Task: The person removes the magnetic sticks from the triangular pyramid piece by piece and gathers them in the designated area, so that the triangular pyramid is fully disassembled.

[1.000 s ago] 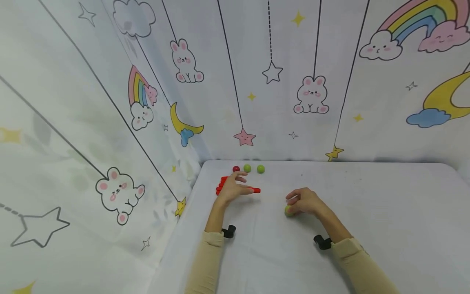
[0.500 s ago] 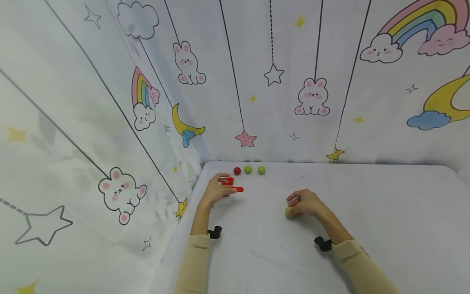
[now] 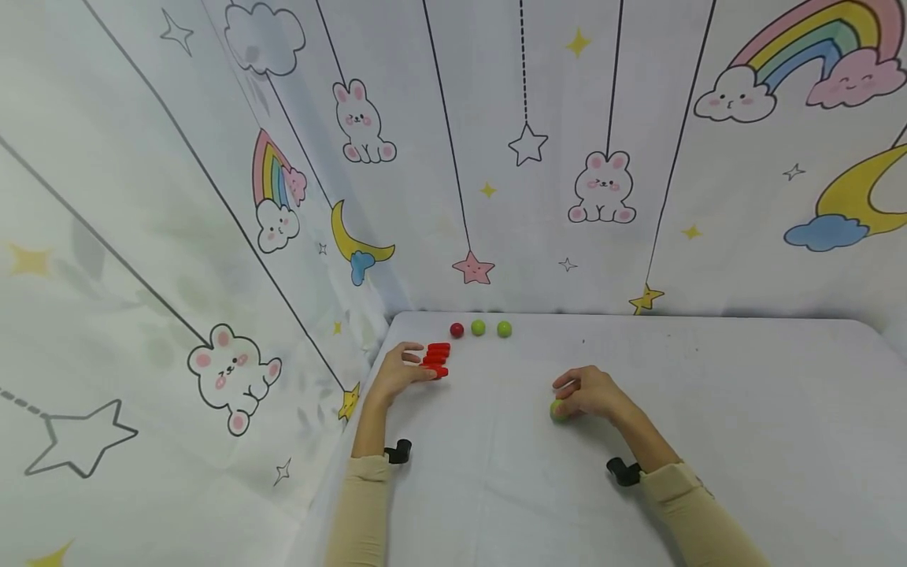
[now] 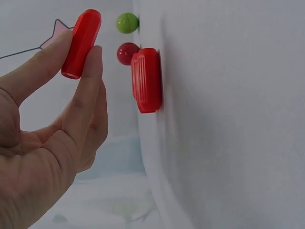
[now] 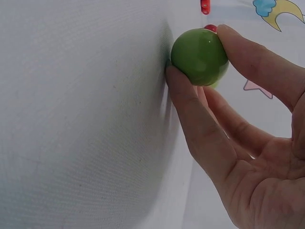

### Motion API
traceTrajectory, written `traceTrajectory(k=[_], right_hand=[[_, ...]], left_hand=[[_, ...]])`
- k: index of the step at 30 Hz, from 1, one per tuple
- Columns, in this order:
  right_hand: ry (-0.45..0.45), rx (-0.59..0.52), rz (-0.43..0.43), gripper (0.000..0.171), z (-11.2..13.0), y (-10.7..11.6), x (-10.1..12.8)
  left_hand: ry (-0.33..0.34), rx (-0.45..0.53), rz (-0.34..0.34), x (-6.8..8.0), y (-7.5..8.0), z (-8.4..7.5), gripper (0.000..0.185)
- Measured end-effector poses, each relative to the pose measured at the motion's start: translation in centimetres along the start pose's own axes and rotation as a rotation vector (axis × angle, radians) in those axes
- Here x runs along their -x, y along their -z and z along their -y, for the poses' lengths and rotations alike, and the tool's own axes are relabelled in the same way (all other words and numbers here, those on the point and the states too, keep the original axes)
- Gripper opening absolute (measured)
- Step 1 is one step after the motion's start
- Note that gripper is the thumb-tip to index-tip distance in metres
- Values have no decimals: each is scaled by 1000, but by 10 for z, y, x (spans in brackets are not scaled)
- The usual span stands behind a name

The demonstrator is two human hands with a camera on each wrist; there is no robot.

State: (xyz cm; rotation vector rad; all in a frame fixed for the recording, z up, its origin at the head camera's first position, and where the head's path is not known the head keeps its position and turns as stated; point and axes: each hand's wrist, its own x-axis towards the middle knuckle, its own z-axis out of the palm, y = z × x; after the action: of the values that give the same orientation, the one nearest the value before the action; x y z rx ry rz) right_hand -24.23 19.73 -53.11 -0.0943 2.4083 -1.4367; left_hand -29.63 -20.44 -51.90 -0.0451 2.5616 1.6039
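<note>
My left hand [image 3: 413, 367] is near the table's left edge and pinches a red stick [image 4: 81, 44] between thumb and fingers, lifted just off the surface. Beside it a small pile of red sticks [image 3: 436, 358] lies on the white table [image 3: 708, 409]; the same pile of red sticks [image 4: 147, 80] shows close up in the left wrist view. My right hand [image 3: 570, 394] rests mid-table and grips a green ball [image 5: 200, 56] between thumb and fingers, against the cloth. That green ball [image 3: 557, 409] peeks out under the fingers in the head view.
A red ball [image 3: 457, 330] and two green balls [image 3: 478, 327] [image 3: 505, 328] stand in a row at the table's back edge. Cartoon-print fabric walls [image 3: 602, 181] close off the back and left sides. The table's left rim [image 3: 368, 370] lies just beside my left hand.
My left hand has drawn back to the left, carrying one red stick from the right of the pile to beside it. The right hand with the green ball has stayed put.
</note>
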Motion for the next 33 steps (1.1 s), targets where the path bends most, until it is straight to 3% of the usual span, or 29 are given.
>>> traceTrajectory(k=[12,24,33], right_hand=[[-8,6,-6,50,1,-1,1],[15,34,-12,47,1,-2,-1],[20,65,-36,47,2,-4,2]], left_hand=[[98,-7,1,-6,11,21,72],[140,-62,-29,-9,4,25,67],[126,-151,-110,-15,2,29,64]])
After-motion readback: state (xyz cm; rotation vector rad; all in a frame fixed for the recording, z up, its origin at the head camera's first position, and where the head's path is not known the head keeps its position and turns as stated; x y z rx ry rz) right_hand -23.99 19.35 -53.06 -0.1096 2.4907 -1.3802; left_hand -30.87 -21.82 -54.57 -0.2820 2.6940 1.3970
